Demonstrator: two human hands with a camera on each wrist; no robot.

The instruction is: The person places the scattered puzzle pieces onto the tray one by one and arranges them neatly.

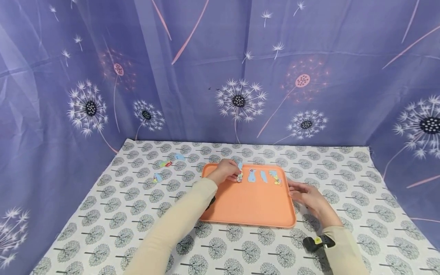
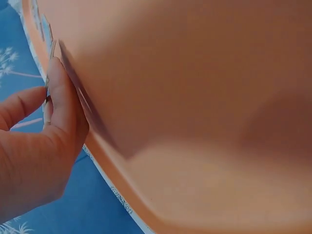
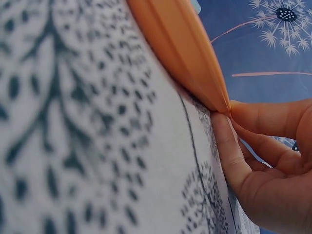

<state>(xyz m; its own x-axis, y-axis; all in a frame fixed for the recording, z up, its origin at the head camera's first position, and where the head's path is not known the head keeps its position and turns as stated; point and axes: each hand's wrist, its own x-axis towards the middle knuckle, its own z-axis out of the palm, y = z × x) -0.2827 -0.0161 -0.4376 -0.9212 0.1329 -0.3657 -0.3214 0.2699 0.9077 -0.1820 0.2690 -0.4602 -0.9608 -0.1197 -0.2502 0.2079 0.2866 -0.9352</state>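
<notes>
My left hand (image 1: pixel 227 170) is over the upper left part of an orange tray (image 1: pixel 252 206), pinching a thin flat puzzle piece (image 1: pixel 240 173) printed in light blue with red and yellow. In the left wrist view the piece appears edge-on between thumb and fingers, its shadow on the tray. To its right, three similar pieces lie in a row along the tray's far side: a blue one (image 1: pixel 252 175), a narrow blue one (image 1: pixel 263 176) and a blue-and-yellow one (image 1: pixel 275 177). My right hand (image 1: pixel 307 194) holds the tray's right rim (image 3: pixel 214 92) between thumb and fingers.
Left of the tray, three more pieces lie on the tree-print cloth (image 1: pixel 237 248): a blue one (image 1: pixel 179 156), a yellow-green and red one (image 1: pixel 165 163) and a blue-and-yellow one (image 1: pixel 157 178). A purple dandelion-print curtain (image 1: pixel 192 95) stands behind and at both sides.
</notes>
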